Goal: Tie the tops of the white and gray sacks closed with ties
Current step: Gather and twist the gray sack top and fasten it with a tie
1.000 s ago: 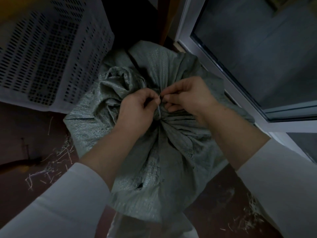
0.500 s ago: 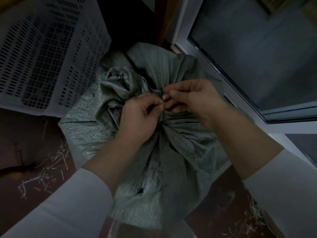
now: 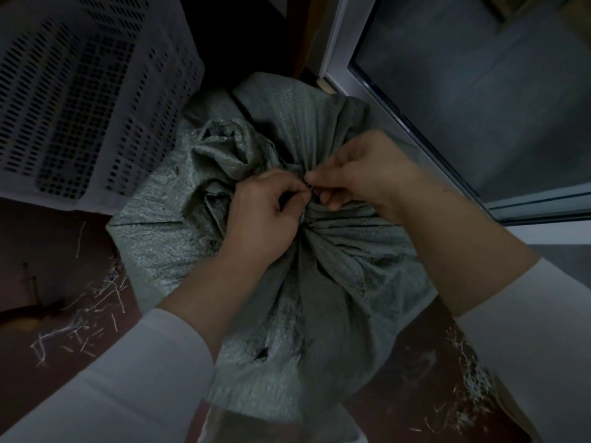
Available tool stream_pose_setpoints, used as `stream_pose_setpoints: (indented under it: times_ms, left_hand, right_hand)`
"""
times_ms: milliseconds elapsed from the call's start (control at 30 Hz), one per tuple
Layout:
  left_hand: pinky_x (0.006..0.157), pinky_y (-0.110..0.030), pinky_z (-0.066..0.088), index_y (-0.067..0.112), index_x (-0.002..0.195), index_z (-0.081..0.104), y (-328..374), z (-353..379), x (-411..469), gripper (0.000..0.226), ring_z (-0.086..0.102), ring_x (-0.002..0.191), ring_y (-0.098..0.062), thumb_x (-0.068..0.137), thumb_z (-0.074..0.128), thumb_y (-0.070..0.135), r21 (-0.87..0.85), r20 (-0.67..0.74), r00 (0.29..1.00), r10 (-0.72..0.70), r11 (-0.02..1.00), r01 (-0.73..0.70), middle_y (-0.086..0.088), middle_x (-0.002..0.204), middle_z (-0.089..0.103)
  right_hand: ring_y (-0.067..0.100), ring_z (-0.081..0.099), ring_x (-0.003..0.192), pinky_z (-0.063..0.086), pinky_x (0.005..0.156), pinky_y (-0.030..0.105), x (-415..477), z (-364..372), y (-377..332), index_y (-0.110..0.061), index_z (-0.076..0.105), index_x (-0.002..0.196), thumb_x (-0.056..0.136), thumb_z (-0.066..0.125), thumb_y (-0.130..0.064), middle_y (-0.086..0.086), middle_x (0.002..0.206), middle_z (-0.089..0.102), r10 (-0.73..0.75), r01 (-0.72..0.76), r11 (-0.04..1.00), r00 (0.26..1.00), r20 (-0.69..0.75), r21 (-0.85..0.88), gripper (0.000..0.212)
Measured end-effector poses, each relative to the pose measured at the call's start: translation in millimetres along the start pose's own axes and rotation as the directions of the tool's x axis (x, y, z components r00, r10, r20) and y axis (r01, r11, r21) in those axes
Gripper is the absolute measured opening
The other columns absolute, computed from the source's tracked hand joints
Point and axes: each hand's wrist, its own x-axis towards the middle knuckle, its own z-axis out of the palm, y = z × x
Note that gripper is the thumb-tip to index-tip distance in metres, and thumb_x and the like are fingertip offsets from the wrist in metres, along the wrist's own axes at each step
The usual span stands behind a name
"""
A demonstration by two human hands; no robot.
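A full gray woven sack (image 3: 323, 302) stands on the floor below me, its top gathered into a bunched neck that folds away to the upper left (image 3: 224, 148). My left hand (image 3: 265, 219) and my right hand (image 3: 361, 177) meet at that neck. Each pinches an end of a thin pale tie (image 3: 309, 188) between thumb and fingertips. Most of the tie is hidden by my fingers and the folds. The sack shows a small tear low on its front. No white sack is visible.
A white perforated plastic crate (image 3: 80, 91) stands at the upper left, close to the sack. A glazed door with a white frame (image 3: 412, 123) runs along the right. Loose straw bits (image 3: 80, 318) lie scattered on the dark red floor.
Both hands have stayed pinched together at the sack's neck, making small shifts on the tie. The view has moved slightly; the sack has not shifted.
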Motion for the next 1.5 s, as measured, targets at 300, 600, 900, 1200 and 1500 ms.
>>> stream_pose_setpoints:
  times_ms: [300, 600, 900, 1200, 1500]
  left_hand:
    - [0.071, -0.030, 0.049, 0.004, 0.079, 0.071, -0.6, 1.6, 1.2, 0.015, 0.059, 0.074, -0.013, 0.076, 0.061, 0.014, 0.018, -0.005, 1.000, 0.012, 1.000, -0.012, 0.001, 0.080, 0.063]
    - [0.073, -0.021, 0.046, 0.004, 0.079, 0.071, -0.5, 1.7, 1.9, 0.016, 0.056, 0.077, -0.005, 0.077, 0.059, 0.015, 0.017, 0.009, 1.000, -0.007, 1.000, 0.006, 0.004, 0.081, 0.060]
    - [0.073, -0.029, 0.048, 0.004, 0.080, 0.071, 0.8, 0.9, 2.0, 0.018, 0.059, 0.076, -0.012, 0.076, 0.059, 0.017, 0.003, 0.007, 0.999, -0.032, 0.999, 0.032, 0.000, 0.082, 0.063]
    - [0.070, -0.023, 0.045, 0.006, 0.080, 0.071, 0.1, 1.8, 4.0, 0.016, 0.057, 0.073, -0.011, 0.076, 0.059, 0.017, 0.036, -0.001, 1.000, -0.031, 0.999, 0.031, 0.002, 0.078, 0.060]
    - [0.071, -0.025, 0.047, 0.003, 0.080, 0.071, 1.3, 0.8, 1.5, 0.018, 0.059, 0.074, -0.012, 0.077, 0.059, 0.016, 0.041, -0.005, 1.000, -0.016, 0.999, 0.016, -0.003, 0.079, 0.063]
  right_hand:
    - [0.005, 0.052, 0.042, 0.049, 0.042, 0.015, 5.5, -2.7, 6.3, 0.014, 0.063, 0.089, 0.086, 0.058, 0.003, 0.013, 0.064, 0.057, -0.041, 0.041, 0.999, 0.997, 0.062, 0.000, 0.013]
    - [0.009, 0.054, 0.051, 0.051, 0.047, 0.017, 4.8, -6.2, 6.9, 0.003, 0.064, 0.078, 0.088, 0.058, -0.003, 0.012, 0.067, 0.058, -0.052, 0.050, 0.999, 0.992, 0.111, 0.019, 0.013]
    - [0.008, 0.056, 0.050, 0.053, 0.050, 0.020, 4.5, -5.5, 8.1, 0.002, 0.063, 0.075, 0.087, 0.059, -0.004, 0.013, 0.068, 0.058, -0.062, 0.056, 0.996, 0.993, 0.098, 0.069, 0.014]
    - [0.005, 0.057, 0.043, 0.054, 0.048, 0.017, 2.3, -1.2, 9.9, -0.001, 0.062, 0.069, 0.080, 0.067, 0.001, 0.010, 0.060, 0.059, -0.092, 0.092, 0.992, 0.996, -0.001, 0.083, 0.011]
    - [0.009, 0.053, 0.038, 0.047, 0.037, 0.017, -1.2, -0.2, 6.7, 0.008, 0.062, 0.072, 0.080, 0.071, -0.010, 0.012, 0.059, 0.057, -0.036, 0.037, 0.999, 0.998, -0.051, 0.013, 0.021]
